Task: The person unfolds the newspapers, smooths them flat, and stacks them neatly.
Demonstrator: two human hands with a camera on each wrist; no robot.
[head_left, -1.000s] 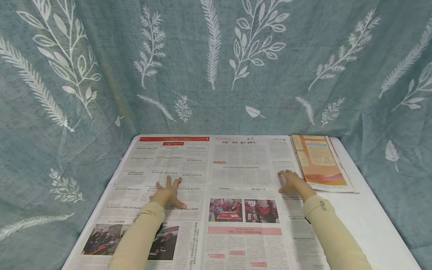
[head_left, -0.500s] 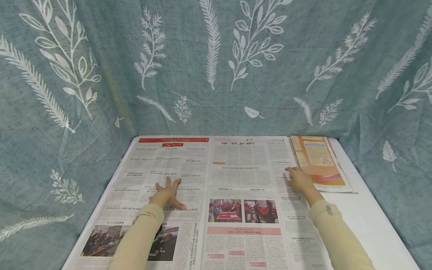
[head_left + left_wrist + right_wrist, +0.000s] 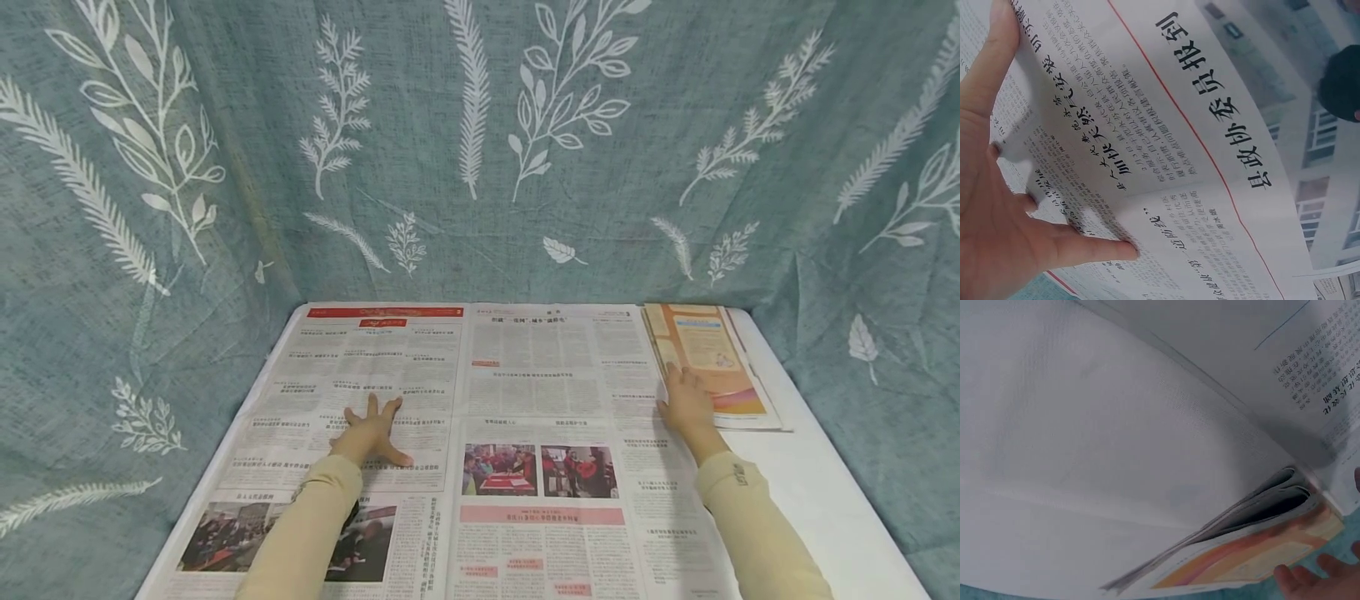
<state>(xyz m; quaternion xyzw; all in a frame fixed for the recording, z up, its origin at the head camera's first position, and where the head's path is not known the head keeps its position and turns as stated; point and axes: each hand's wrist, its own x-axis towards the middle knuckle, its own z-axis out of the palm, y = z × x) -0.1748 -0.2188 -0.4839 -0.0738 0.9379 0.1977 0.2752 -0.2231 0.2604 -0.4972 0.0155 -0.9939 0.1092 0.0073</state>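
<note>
Lying newspaper (image 3: 517, 396): flat, centre to lower left; red banner (image 3: 386, 312) upper left, grey text columns, colour photos (image 3: 577, 472), pink strip (image 3: 542, 515).
Orange-covered papers (image 3: 708, 350): folded, layered, right of centre.
Left hand (image 3: 371, 435): fingers spread over the newspaper's left page.
Right hand (image 3: 688, 408): well apart from the left, fingers loosely extended over the papers' left edge; contact cannot be told.

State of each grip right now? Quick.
Left grip: open, fingers spread over the newspaper, holding nothing.
Right grip: open, at the edge of the orange folded papers; contact can't be told.
</note>
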